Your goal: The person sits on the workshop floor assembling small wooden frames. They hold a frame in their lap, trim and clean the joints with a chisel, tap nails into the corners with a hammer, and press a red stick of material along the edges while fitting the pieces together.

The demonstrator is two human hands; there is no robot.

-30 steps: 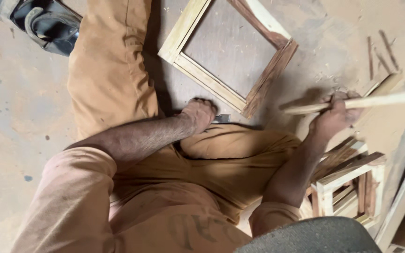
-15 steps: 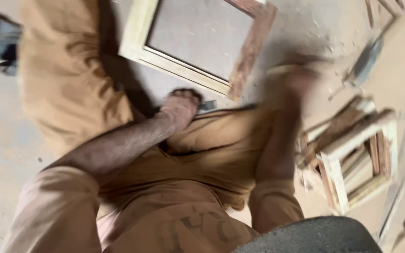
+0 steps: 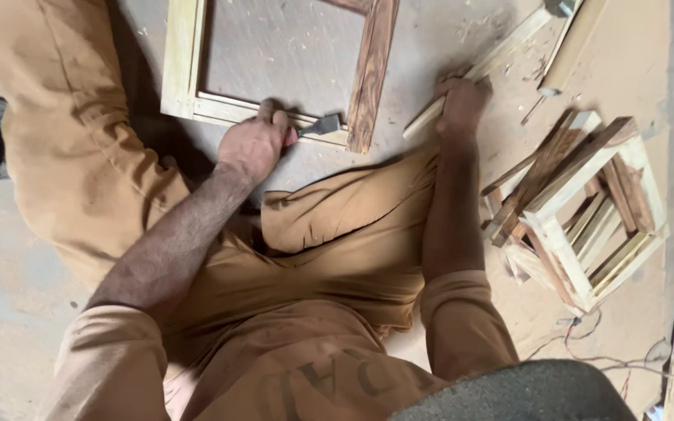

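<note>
A short chisel with a flat grey metal blade (image 3: pixel 323 125) is gripped in the left hand (image 3: pixel 255 144), whose fingers are curled tightly around the handle so that only the blade is seen, pointing to the right. The blade is laid along the near rail of a rectangular wooden frame (image 3: pixel 183 62) made of pale yellowish strips on the left and near sides and 1 dark brown grained strip on the right side; the blade tip is held just beside the corner where the pale rail meets the dark strip. The frame is laid flat on a dusty grey concrete floor (image 3: pixel 9 273), and its far edge is cut off by the top of the view. A long pale wooden strip (image 3: pixel 501 54) is clasped in the right hand (image 3: pixel 462 101), the fingers being wrapped closed over its near end; the strip is run diagonally up and to the right over the floor, well clear of the frame. To the right, near that forearm, a loose stack of small pale and dark wooden frames (image 3: pixel 579 210) is piled. Open floor is left between the dark strip and the pale strip. Tan trousers (image 3: pixel 329 242) are seen below both hands.
</note>
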